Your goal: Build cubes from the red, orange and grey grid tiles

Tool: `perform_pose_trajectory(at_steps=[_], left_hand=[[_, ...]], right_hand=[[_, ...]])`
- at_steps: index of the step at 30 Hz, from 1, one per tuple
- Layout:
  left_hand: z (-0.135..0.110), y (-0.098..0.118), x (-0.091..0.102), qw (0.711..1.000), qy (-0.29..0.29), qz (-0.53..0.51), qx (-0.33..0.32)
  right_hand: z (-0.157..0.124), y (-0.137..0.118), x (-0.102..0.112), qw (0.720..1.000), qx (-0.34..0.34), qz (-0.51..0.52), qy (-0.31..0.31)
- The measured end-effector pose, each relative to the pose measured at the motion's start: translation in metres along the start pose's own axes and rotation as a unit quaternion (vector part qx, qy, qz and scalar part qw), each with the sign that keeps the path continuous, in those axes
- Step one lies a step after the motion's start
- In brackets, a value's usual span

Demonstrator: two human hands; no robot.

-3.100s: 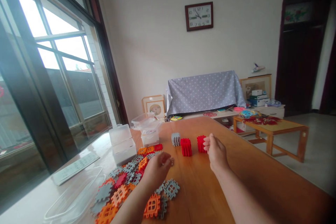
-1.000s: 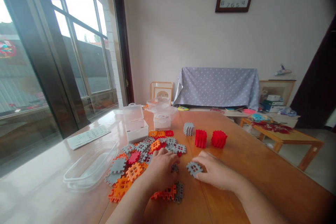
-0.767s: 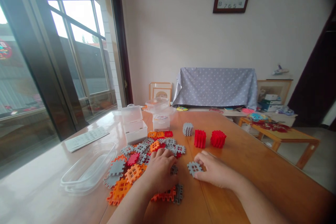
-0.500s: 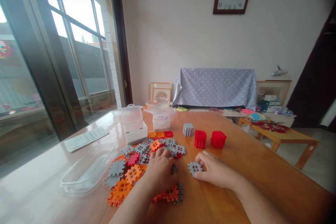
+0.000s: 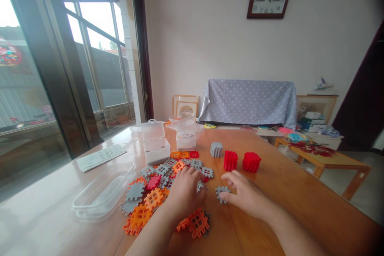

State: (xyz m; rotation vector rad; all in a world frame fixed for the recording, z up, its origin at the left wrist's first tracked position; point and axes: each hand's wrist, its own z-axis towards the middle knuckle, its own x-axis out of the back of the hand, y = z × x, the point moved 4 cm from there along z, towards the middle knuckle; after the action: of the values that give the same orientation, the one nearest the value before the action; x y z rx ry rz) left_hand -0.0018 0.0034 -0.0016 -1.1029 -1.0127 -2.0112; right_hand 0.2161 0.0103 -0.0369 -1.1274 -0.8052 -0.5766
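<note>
Over the right side of a pile of grey, orange and red notched plastic building pieces [image 5: 154, 199], my left hand [image 5: 186, 189] is curled, with a grey piece [image 5: 200, 186] showing between its thumb and fingers. Beside the pile, another grey window-like piece [image 5: 222, 194] lies flat on the table. My right hand [image 5: 244, 193] is at that piece, its thumb at the edge and its forefinger raised apart. An orange window piece [image 5: 199, 223] is below my left hand. Farther off stand a grey block of pieces [image 5: 216, 149] and two red blocks, one nearer [image 5: 231, 161], one to its right [image 5: 251, 162].
On the wooden table [image 5: 270, 208] a clear shallow tray [image 5: 103, 192] sits left of the pile. An open-lidded plastic box [image 5: 157, 152] and another clear box [image 5: 186, 141] stand behind it. A written sheet [image 5: 101, 157] lies at far left.
My left hand has risen slightly with a grey piece, and the orange piece below is more exposed. My right forefinger has spread away from the grey piece on the table.
</note>
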Motion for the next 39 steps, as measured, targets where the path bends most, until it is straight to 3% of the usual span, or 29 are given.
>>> perform_pose_trajectory(at_steps=[5,14,20,29,34,39], left_hand=[[0.002,-0.005,-0.001,0.999,0.035,-0.026,0.023],[-0.005,0.003,-0.016,0.998,-0.038,0.044,0.003],[-0.004,0.005,-0.02,0.997,-0.044,0.069,0.004],[0.0,0.003,-0.01,0.998,-0.029,0.053,0.016],[-0.003,0.004,-0.015,0.996,-0.061,0.068,0.016],[-0.002,0.005,-0.018,0.994,-0.054,0.092,0.016]], right_hand=[[0.002,-0.011,-0.002,0.998,0.043,0.028,0.032],[0.001,-0.018,0.001,0.997,0.06,0.018,0.052],[0.003,-0.015,0.001,0.995,0.061,0.025,0.078],[0.003,-0.016,0.003,0.992,0.072,0.053,0.093],[0.003,-0.016,0.002,0.991,0.07,0.061,0.1],[0.003,-0.015,0.002,0.99,0.071,0.064,0.099]])
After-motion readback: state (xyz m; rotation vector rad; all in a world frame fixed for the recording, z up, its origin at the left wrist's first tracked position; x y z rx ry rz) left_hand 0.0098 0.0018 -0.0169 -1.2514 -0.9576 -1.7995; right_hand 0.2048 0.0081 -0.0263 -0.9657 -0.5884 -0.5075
